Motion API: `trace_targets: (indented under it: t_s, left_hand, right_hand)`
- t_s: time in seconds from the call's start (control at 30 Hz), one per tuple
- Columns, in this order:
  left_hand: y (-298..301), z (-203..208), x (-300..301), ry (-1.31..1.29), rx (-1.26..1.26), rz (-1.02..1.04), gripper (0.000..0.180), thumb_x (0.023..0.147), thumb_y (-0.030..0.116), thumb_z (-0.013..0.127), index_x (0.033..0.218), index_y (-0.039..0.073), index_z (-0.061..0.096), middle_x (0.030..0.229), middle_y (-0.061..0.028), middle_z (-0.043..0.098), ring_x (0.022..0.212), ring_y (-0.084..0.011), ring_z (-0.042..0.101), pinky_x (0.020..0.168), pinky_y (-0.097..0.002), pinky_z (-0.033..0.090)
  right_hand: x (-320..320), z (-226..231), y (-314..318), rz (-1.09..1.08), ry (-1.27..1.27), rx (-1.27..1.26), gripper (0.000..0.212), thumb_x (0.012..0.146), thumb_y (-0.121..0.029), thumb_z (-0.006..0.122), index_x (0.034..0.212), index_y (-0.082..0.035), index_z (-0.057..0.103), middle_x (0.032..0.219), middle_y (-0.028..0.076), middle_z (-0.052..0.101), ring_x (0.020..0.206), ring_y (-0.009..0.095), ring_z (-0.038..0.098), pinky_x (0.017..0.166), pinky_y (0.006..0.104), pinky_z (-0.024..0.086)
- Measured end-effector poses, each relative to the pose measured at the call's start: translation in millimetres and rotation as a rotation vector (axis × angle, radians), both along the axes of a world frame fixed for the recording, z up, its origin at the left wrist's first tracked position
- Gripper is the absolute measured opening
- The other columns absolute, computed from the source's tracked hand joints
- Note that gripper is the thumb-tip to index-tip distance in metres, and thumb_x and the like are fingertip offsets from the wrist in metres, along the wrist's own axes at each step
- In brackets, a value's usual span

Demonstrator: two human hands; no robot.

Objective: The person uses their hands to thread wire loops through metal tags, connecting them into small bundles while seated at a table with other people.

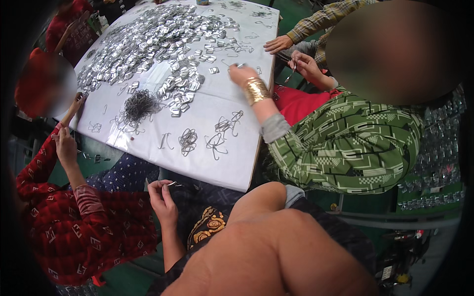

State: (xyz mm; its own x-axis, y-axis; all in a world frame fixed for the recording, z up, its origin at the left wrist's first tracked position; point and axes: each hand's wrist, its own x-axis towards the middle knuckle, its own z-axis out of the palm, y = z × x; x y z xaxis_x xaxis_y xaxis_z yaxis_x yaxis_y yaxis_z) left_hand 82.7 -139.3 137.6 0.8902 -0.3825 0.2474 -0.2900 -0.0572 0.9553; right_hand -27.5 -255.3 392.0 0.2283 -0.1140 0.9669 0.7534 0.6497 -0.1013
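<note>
1. The left hand [164, 198] pinches a small metal piece [172, 183] between thumb and fingertips; the piece is held just off the near edge of the table [232, 170], over the person's lap.
2. The right hand or forearm [256, 241] looms close to the lens across the lower middle; its fingers cannot be made out, so I cannot tell whether it grips anything.
3. Beyond the left hand, thin curved wire hooks [187, 142] lie in small loose groups on the white table cover.
4. Farther in sits a tangled dark clump of wire pieces [139, 105], with a broad heap of flat silvery metal pieces [158, 42] spreading behind it.
5. To the right, a co-worker in a green patterned jacket [345, 143] extends one hand, with a wide gold bracelet [257, 91], over the table; the other hand holds a thin metal piece.
6. To the left sits a co-worker in a red patterned top [89, 232].
7. Across the right corner, a plaid sleeve [321, 22] ends in a hand on the table edge.
</note>
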Motion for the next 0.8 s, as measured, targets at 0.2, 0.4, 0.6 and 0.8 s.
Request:
trace_targets:
  t_s: [0.2,0.4,0.6,0.8]
  left_hand:
    - [2.2,-2.6,-0.7,0.004,-0.018,0.003,0.003,0.094,0.0,0.045,0.095,-0.002,0.047,0.09,-0.0106,0.059,0.084,-0.0158,0.056,0.08,-0.028,0.045]
    - [5.1,-10.4,1.2,0.036,-0.048,-0.007,0.002,0.094,0.001,0.046,0.095,-0.001,0.045,0.09,-0.0107,0.06,0.084,-0.0156,0.056,0.08,-0.0275,0.045]
    - [2.6,3.9,-2.3,0.0,0.049,0.005,0.003,0.094,0.001,0.046,0.095,-0.001,0.045,0.09,-0.0112,0.06,0.084,-0.0158,0.056,0.08,-0.0272,0.044]
    - [2.4,1.2,-2.5,0.029,-0.032,0.011,0.004,0.095,0.003,0.046,0.096,-0.001,0.045,0.09,-0.0113,0.061,0.083,-0.0158,0.056,0.079,-0.0275,0.044]
  right_hand:
    - [-1.5,4.4,2.4,-0.003,0.009,0.0,0.027,0.084,-0.004,0.059,0.109,0.004,0.056,0.099,0.013,0.056,0.087,0.02,0.055,0.078,0.0308,0.045]
    - [-1.3,5.2,2.5,-0.003,0.011,0.008,0.025,0.085,-0.005,0.059,0.109,0.004,0.057,0.098,0.013,0.056,0.085,0.02,0.055,0.076,0.0304,0.044]
    - [-2.5,7.5,2.5,-0.005,0.011,0.004,0.024,0.085,-0.005,0.059,0.108,0.004,0.057,0.096,0.012,0.055,0.083,0.019,0.055,0.075,0.0299,0.044]
    - [-0.9,9.5,-1.7,-0.011,0.038,0.015,0.023,0.086,-0.005,0.058,0.107,0.004,0.057,0.094,0.011,0.055,0.082,0.018,0.054,0.073,0.0294,0.044]
